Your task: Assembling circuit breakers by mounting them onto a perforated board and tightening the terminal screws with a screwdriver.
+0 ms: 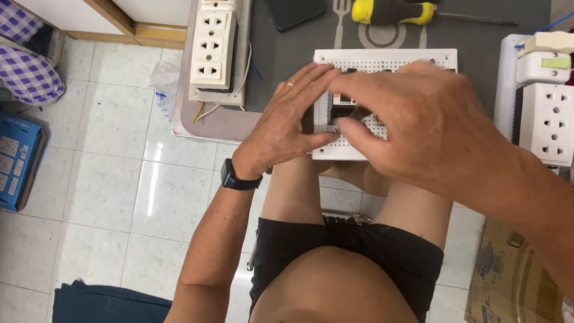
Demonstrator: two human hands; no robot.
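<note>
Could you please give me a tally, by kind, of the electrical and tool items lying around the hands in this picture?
White socket strips: 2, one at upper left and one at right
White perforated board: 1, under the left hand and right hand
Yellow-and-black screwdriver: 1
Dark flat device: 1
Total: 5

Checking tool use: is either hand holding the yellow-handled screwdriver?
No, the screwdriver lies apart while left hand and right hand rest on the white board.
</note>
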